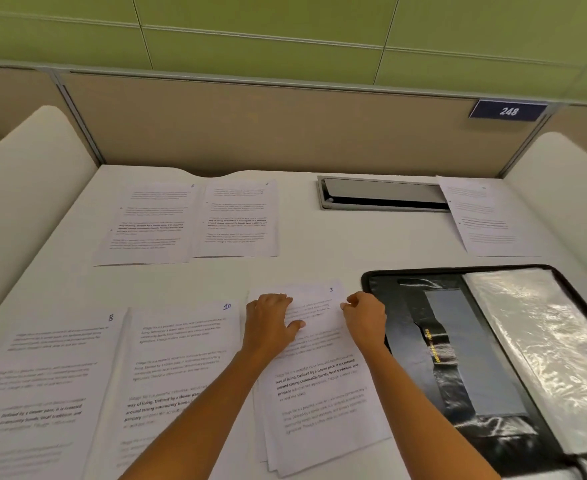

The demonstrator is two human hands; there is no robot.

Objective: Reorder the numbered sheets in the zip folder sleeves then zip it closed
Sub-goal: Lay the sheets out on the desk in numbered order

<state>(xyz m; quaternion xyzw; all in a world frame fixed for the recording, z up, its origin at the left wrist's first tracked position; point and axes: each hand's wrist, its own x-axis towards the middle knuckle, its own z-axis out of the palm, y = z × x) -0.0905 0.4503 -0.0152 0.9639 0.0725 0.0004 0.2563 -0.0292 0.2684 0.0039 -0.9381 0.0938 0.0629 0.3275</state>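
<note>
Sheets cover a white booth surface [319, 266].
Left hand [271, 320] flat on sheet 3 [319, 393], right hand [366, 318] pinching its edge; open zip folder [465, 341] lower right.

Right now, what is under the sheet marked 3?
A stack of other sheets: their edges fan out past the sheet marked 3 at its near corner. Their numbers are covered. The left hand presses it; the right hand pinches its edge.

white desk [319, 268], numbered sheets [188, 355], open zip folder [458, 358]
</note>
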